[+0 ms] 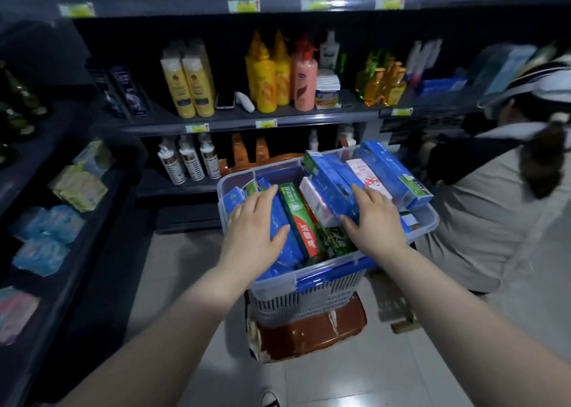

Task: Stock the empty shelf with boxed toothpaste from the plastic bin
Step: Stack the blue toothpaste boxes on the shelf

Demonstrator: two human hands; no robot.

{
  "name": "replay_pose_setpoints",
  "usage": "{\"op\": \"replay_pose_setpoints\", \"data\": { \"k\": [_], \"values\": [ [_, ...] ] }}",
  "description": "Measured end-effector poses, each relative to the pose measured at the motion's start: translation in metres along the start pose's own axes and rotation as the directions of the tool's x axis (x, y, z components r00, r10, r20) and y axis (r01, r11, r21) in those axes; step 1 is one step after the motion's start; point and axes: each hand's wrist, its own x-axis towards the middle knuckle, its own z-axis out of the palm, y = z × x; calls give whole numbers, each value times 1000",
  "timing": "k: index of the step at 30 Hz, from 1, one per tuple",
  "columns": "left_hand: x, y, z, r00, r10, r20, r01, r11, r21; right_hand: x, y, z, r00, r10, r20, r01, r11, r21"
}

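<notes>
Presently, the clear plastic bin with blue latches (pixel 430 218) sits at the centre of the view, stacked on a grey slotted plastic basket (pixel 296 301), which in turn rests on a brown stool (pixel 312 335) standing on the pale tiled floor (pixel 340 382). The bin is filled with boxed toothpaste lying at mixed angles. The left hand (pixel 255 227) lies flat at the 9 o'clock side of the bin, palm down on a long blue cardboard toothpaste box (pixel 282 252); its grip is apart, fingers straight and spread, thumb resting on the box's upper face. Just beside that box, toward 3 o'clock, lies a green-and-red toothpaste box (pixel 301 218), untouched. The right hand (pixel 378 221) rests at the 3 o'clock side on the near end of a tilted blue toothpaste box (pixel 329 181); its grip is likewise apart, fingers extended over the box and not closed round it. A pink-and-white box (pixel 367 175) and a larger blue box (pixel 395 172) lean against the bin's 1 o'clock corner. At 12 o'clock stands dark metal shelving (pixel 247 123) carrying yellow plastic bottles (pixel 191 88) and other toiletries. At 3 o'clock of the bin, a second person in a beige top (pixel 482 215) crouches on the floor, facing the shelving.
</notes>
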Motion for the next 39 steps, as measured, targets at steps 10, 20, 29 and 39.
{"op": "replay_pose_setpoints", "data": {
  "k": [10, 20, 29, 39],
  "values": [
    [45, -1, 24, 994, -56, 97, 66, 992, -109, 39, -4, 11, 1000, 21, 2, -21, 992, -124],
    [63, 22, 43, 976, -181, 120, 204, 954, -218, 62, 0, -2, 993, -5, 121, 5, 1000, -3],
    [81, 34, 54, 850, -439, 292, 519, 598, -611, 62, 9, -6, 978, -206, 25, 194, 950, 243],
    [92, 51, 40, 703, -597, 386, 397, -120, -910, 77, 33, -8, 635, -700, -327, 764, 631, 134]
  ]
}}
